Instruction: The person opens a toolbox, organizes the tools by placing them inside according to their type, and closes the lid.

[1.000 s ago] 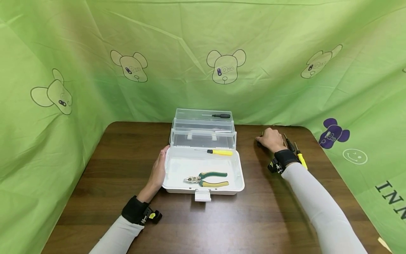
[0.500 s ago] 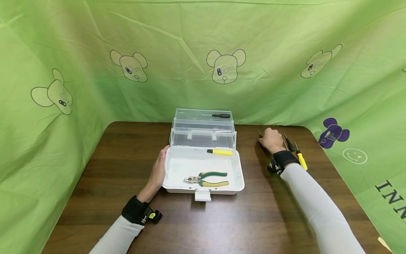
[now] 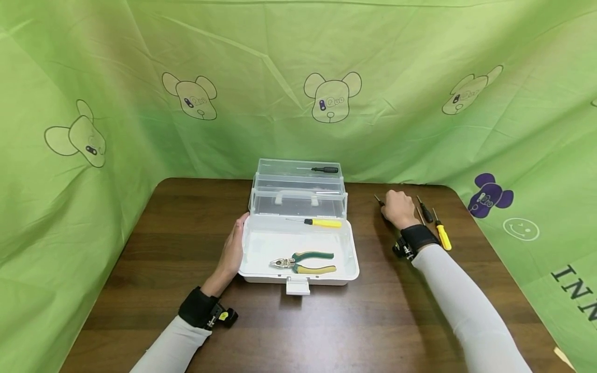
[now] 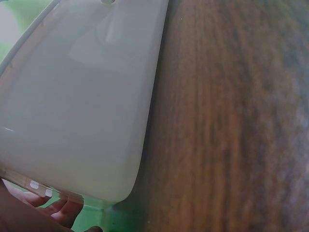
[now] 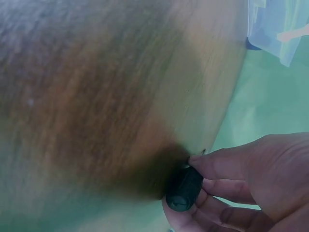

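Observation:
My right hand (image 3: 399,208) pinches a black-handled screwdriver (image 5: 185,189) between thumb and fingers, low over the table's right side. Its shaft points away toward the back left in the head view, and the hand covers most of its handle. Against the left wall of an open white toolbox (image 3: 326,282) rests my left hand (image 3: 231,253), fingers reaching to the rear corner. Inside the box lie pliers (image 3: 315,255) with green and yellow handles. A yellow screwdriver (image 3: 325,223) lies across the rear of the box, and another black screwdriver (image 3: 325,169) lies in the upper clear tray.
Just right of my right hand lie a black screwdriver (image 3: 425,212), a yellow screwdriver (image 3: 442,236) and a thin metal shaft (image 3: 421,215) partly hidden by the wrist. The clear stepped trays (image 3: 298,203) stand raised behind the box. A green curtain (image 3: 261,124) surrounds the table.
My right hand has shifted slightly, and more of the gripped screwdriver's shaft now shows beyond the fingers. The left hand and the toolbox stay in place.

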Demonstrator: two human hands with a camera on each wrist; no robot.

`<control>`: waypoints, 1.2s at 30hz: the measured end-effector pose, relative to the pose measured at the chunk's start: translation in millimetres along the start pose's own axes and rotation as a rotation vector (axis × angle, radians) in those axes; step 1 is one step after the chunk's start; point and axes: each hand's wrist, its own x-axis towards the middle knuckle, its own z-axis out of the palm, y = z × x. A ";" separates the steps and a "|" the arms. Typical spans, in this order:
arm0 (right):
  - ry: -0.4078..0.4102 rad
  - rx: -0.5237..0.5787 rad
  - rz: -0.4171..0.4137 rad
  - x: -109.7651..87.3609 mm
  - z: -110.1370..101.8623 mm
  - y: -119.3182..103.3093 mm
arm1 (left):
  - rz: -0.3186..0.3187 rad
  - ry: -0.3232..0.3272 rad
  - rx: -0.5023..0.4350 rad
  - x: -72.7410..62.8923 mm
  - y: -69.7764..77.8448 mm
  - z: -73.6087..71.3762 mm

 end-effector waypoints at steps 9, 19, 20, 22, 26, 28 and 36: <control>0.027 -0.013 -0.024 -4.3 1.5 0.1 | 0.012 0.007 0.012 1.0 0.1 -0.8; 0.025 0.018 -0.056 -6.8 -0.9 4.6 | -0.017 0.004 0.005 1.3 0.4 -2.2; 0.025 0.019 -0.068 -6.7 -1.1 5.2 | -0.017 0.003 0.007 1.6 0.4 -2.3; 0.024 0.023 -0.094 -6.4 -1.4 6.7 | -0.017 0.003 0.007 1.7 0.4 -2.3; 0.011 0.048 -0.148 -8.3 -2.9 8.4 | -0.008 0.004 0.010 1.1 0.2 -1.7; 0.006 0.063 -0.169 -10.8 -4.2 8.8 | -0.010 0.004 0.009 0.9 0.3 -1.6; 0.008 0.061 -0.191 -18.5 -13.7 7.7 | -0.013 0.004 0.007 0.3 -0.3 -1.2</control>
